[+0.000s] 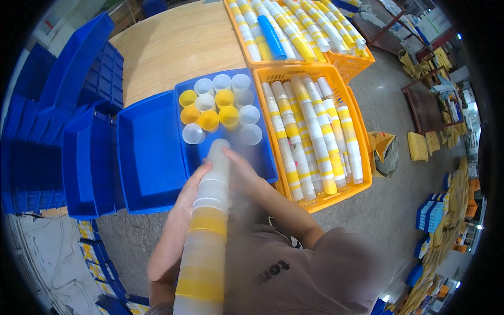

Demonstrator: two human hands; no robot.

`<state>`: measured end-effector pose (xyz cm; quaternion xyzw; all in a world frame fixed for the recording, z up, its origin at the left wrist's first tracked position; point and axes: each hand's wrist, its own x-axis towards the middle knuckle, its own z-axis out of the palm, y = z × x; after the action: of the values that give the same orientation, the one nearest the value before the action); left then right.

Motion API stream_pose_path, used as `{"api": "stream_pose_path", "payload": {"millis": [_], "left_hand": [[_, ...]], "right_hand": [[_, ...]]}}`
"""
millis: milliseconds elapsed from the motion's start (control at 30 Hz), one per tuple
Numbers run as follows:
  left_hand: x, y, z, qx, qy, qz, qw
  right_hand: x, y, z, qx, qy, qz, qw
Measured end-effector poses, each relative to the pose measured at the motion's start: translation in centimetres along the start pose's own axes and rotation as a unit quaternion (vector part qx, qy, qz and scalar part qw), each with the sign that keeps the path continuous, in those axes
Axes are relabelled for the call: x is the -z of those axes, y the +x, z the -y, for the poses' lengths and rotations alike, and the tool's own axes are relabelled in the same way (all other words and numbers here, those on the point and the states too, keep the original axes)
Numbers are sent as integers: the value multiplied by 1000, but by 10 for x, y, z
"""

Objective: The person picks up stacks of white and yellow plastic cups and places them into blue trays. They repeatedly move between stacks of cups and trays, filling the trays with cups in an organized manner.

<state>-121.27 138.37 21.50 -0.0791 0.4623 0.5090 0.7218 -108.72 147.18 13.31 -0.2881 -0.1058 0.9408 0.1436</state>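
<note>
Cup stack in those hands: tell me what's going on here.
A person holds a long white-and-yellow cup stack with the left hand and right hand, its far end above a blue tray. Loose cups stand mouth-up in that tray. To its right, an orange crate holds more stacks, lying down.

Cups (229,116) inside tray (193,156); second tray (152,152) left; crate (336,197) holding cup stacks (318,136) right; tabletop (173,44) behind.
</note>
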Motion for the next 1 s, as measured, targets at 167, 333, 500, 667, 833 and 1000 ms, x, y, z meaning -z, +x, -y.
{"api": "stream_pose_path", "payload": {"millis": [167,333,500,667,833,1000], "left_hand": [[14,-9,-16,67,81,7,994],[21,-10,5,6,6,-14,1000],[34,-20,-4,12,58,-1,998],[42,-34,-4,31,13,14,999],[42,-41,15,27,-18,4,999],[46,-61,14,46,-38,4,998]], "right_hand": [[8,34,1,-17,-115,-18,993],[6,16,6,246,-382,52,889],[-22,16,-13,-27,-135,-14,990],[-30,37,-11,51,-131,-69,988],[-24,17,-24,-80,-17,-61,995],[-26,15,-36,5,-118,-56,991]]}}
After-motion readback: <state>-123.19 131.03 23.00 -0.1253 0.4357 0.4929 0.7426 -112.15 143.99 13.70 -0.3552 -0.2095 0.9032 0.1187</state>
